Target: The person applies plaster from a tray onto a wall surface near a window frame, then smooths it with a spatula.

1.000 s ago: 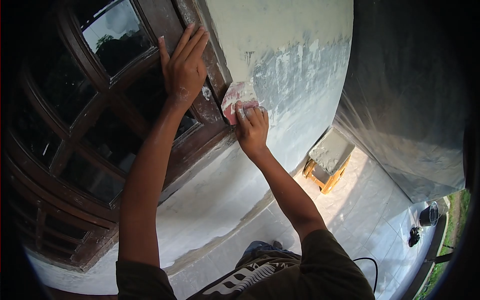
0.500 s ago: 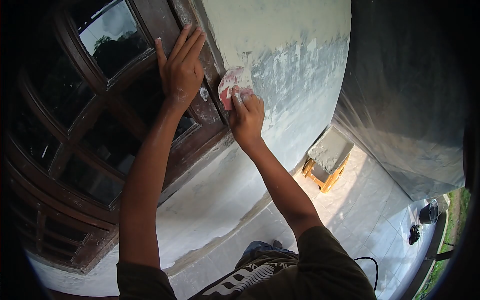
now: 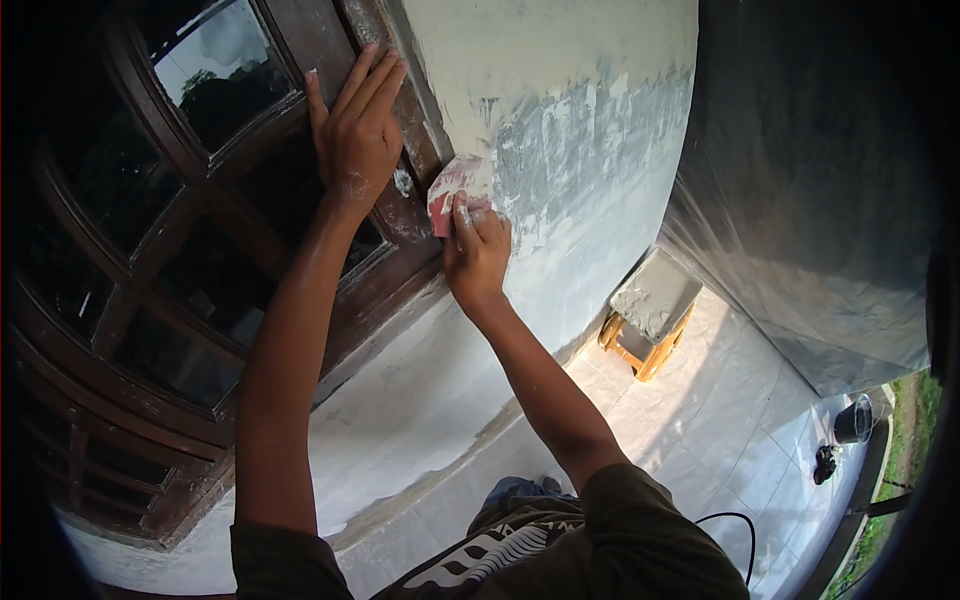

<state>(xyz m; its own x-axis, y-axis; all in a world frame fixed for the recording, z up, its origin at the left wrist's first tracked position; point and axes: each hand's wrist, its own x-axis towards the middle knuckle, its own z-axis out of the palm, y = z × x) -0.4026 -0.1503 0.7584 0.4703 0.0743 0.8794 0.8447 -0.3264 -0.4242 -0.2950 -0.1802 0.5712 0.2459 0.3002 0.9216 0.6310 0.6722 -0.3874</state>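
Note:
My left hand [image 3: 358, 140] lies with fingers spread on the dark brown wooden window frame [image 3: 290, 30], holding nothing. In my right hand [image 3: 478, 245] is a red scraper [image 3: 440, 212] smeared with white paste, pinched between thumb and fingers. The scraper's blade lies against the edge where the frame meets the wall [image 3: 570, 150]. That wall is pale cream above and streaked blue-grey with white patches lower down. White smears mark the frame beside my left wrist.
A tray of grey-white paste [image 3: 655, 295] rests on a small orange-yellow stool [image 3: 648, 352] on the tiled floor [image 3: 715, 410]. A translucent plastic sheet [image 3: 810, 200] hangs at the right. Beyond it are a dark bucket [image 3: 853, 422] and a black item [image 3: 824, 464].
My right hand and the scraper have moved slightly down and left along the frame's edge. My left hand stays spread on the frame, while the view has shifted a little.

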